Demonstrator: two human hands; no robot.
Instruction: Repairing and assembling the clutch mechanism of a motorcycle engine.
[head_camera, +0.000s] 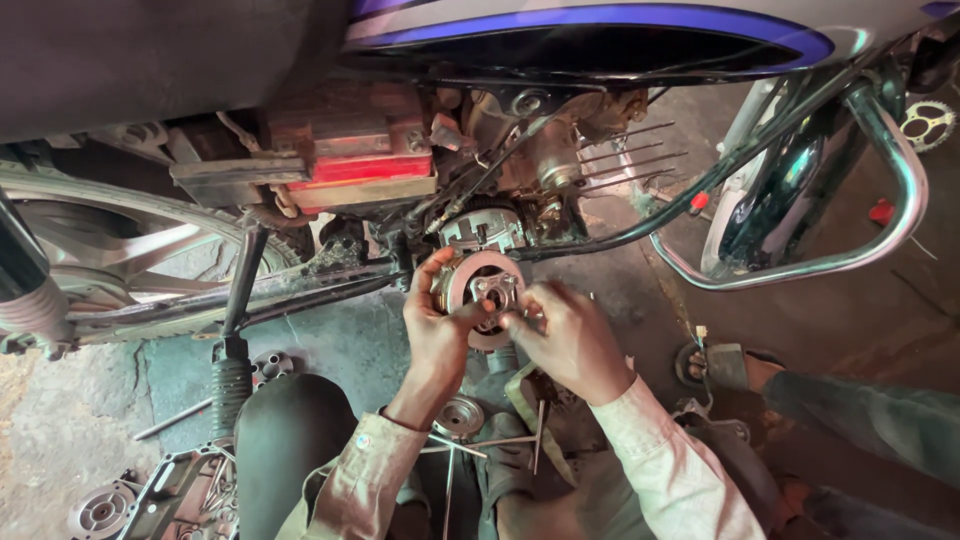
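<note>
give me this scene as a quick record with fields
setting: oily workshop floor beside a motorcycle with its engine open
left hand: grips the rim of a round clutch assembly
right hand: fingers at the centre of the clutch assembly
on the floor: t-handle wrench, round metal part, engine cover
nearby: another person's sandalled foot

Silver clutch assembly (487, 287), red battery (360, 168), blue-striped tank (600, 25), chrome guard (900, 160).
</note>
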